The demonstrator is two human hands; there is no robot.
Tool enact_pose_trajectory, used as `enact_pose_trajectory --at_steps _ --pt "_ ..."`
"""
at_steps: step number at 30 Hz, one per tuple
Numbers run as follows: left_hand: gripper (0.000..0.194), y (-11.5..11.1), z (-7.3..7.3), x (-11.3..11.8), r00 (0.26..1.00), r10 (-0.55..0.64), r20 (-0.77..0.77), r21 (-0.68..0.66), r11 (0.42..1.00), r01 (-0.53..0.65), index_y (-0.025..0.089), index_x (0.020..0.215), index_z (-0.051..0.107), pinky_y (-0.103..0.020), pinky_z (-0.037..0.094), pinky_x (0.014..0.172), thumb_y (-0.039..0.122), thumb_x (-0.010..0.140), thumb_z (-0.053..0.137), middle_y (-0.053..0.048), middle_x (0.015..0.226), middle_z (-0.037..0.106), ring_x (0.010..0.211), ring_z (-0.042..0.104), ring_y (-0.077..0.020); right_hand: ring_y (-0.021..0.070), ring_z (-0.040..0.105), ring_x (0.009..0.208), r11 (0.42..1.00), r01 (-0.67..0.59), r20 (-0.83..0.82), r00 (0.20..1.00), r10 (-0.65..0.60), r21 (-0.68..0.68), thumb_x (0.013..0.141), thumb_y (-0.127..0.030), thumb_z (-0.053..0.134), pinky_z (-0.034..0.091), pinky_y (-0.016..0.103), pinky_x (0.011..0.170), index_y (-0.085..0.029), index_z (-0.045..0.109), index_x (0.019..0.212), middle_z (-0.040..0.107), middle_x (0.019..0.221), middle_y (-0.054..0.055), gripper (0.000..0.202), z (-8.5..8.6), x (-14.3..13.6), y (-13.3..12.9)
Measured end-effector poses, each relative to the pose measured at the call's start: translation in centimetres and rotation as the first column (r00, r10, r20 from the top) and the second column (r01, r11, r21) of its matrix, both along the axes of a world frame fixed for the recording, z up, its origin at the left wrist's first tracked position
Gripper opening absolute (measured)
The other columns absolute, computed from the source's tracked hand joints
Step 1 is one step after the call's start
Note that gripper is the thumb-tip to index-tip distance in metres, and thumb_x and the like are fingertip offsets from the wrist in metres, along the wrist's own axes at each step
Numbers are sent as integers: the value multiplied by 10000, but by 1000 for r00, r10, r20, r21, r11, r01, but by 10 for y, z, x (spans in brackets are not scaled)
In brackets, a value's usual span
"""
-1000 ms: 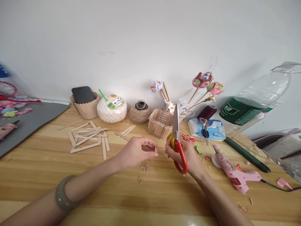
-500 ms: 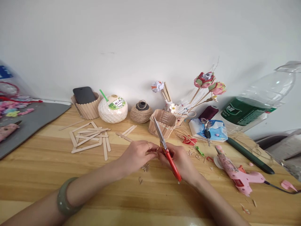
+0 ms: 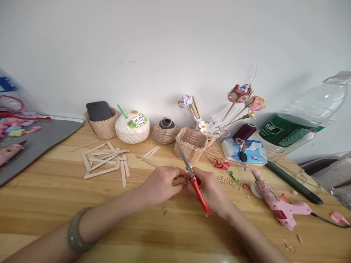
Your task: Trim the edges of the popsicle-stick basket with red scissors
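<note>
Red-handled scissors are in my right hand, their blades pointing up and left toward a box made of wooden sticks. The fingers of my left hand are pinched together and meet the right fingertips; what they hold, if anything, is too small to make out. A ring is on one left finger and a green bangle on the wrist. Small scraps lie on the table below the hands. Loose wooden sticks are spread to the left.
Along the wall stand a stick holder with a phone, a white coconut, a twine ball and paper flowers. At right are a pink glue gun, a green rod and a large bottle.
My left hand has shifted slightly and its fingers have bent, now covering more of the scraps below. The scissors have tilted a little. The whole view has moved slightly.
</note>
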State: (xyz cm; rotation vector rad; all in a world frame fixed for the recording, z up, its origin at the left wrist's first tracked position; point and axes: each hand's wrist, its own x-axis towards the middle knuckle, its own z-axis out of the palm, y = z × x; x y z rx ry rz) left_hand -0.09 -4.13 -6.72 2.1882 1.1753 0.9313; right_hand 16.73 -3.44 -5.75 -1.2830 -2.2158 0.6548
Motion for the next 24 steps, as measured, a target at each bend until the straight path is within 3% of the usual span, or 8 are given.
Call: enact_pose_trajectory --at_steps 5,15,24 --pt "183 -1 3 4 992 5 129 -174 984 18 172 845 614 -274 515 752 122 678 558 -35 831 704 772 651 -159 105 362 467 1000 2 -25 1000 -3 -26 674 -162 479 291 203 458 -192 437 622 441 534 -38 74 3 -1 -1" --pt "210 1 8 -1 976 -25 216 -337 936 99 158 845 589 -297 516 767 118 642 552 -41 857 687 794 645 -163 87 316 481 985 -42 -154 988 15 -170 643 -152 475 267 194 447 -187 413 584 376 517 -57 93 8 0 0" --pt "199 3 13 -3 934 -24 358 -499 840 213 132 840 587 -291 493 732 145 642 596 -41 779 666 740 622 -149 84 406 457 914 -117 -330 944 -20 -388 658 -141 484 337 189 437 -187 448 620 442 520 -59 70 7 4 1"
